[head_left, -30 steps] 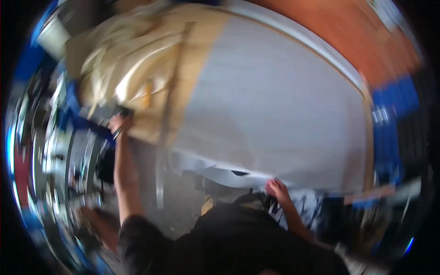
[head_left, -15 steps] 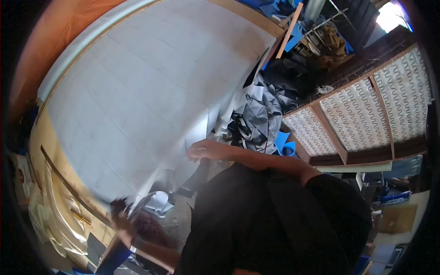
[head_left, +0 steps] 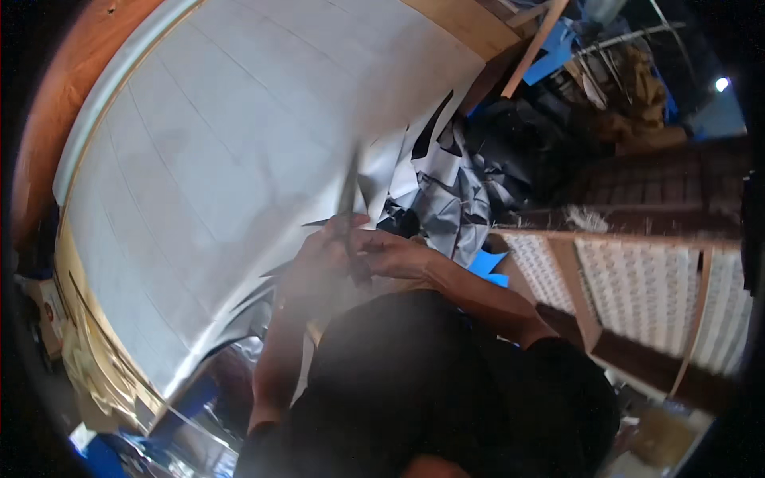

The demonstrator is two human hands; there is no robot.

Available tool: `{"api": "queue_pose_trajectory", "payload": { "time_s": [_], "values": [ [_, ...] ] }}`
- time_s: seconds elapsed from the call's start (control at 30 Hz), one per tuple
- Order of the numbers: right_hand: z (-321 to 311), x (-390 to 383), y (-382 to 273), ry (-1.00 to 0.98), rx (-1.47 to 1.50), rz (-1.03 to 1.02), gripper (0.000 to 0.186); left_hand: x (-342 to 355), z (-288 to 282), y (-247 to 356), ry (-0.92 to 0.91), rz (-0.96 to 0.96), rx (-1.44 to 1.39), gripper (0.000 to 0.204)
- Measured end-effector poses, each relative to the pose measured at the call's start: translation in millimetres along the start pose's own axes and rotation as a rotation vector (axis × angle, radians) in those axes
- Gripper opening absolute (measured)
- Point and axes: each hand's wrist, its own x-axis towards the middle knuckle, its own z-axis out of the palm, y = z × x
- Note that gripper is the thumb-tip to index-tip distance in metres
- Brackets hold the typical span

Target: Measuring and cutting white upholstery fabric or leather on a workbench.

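Observation:
A pair of scissors (head_left: 349,187) is held up between my hands over the near edge of a large white sheet (head_left: 215,151) marked with thin lines. One blade points away and a shorter tip juts to the left. My left hand (head_left: 312,259), blurred by motion, is closed round the scissors near the pivot. From the right, my right hand (head_left: 394,253) meets it, its fingers curled at the dark handle. Both hands hide much of the grip.
The sheet covers a wooden table (head_left: 470,28). Crumpled grey-black material (head_left: 446,199) lies beyond its right edge. A wooden frame with wavy springs (head_left: 637,287) stands at the right. Shiny cream fabric (head_left: 100,370) hangs at the left.
My left hand has come up from the table's lower left corner to meet my right hand, and the scissors now show between them. The view has shifted somewhat.

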Motion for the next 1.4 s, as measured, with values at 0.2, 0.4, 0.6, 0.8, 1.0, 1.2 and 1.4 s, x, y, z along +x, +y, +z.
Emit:
{"api": "queue_pose_trajectory", "payload": {
  "time_s": [0.2,0.4,0.6,0.8,1.0,1.2,1.4],
  "values": [
    [-55,-53,-99,0.145,-0.322,0.050,0.021,110,49,6,-0.249,-0.006,-0.042,0.061],
    [-127,-66,-163,0.396,-0.718,0.015,0.024,208,19,7,0.182,0.209,0.823,0.060],
    [-208,-108,-226,0.546,-0.931,0.084,0.014,329,27,-3,0.487,0.298,1.600,0.092],
    [-267,-113,-262,0.419,-0.887,0.282,0.020,369,11,-22,0.622,0.426,1.693,0.098],
    [-313,-108,-294,0.242,-0.704,0.416,0.027,370,14,-10,0.555,0.178,1.718,0.102],
    [-331,-83,-281,0.217,-0.570,0.413,0.018,373,23,0,0.585,0.176,1.643,0.107],
    [-332,-48,-270,0.273,-0.743,0.313,0.024,361,-13,6,0.746,0.263,1.651,0.093]
  ]
}}
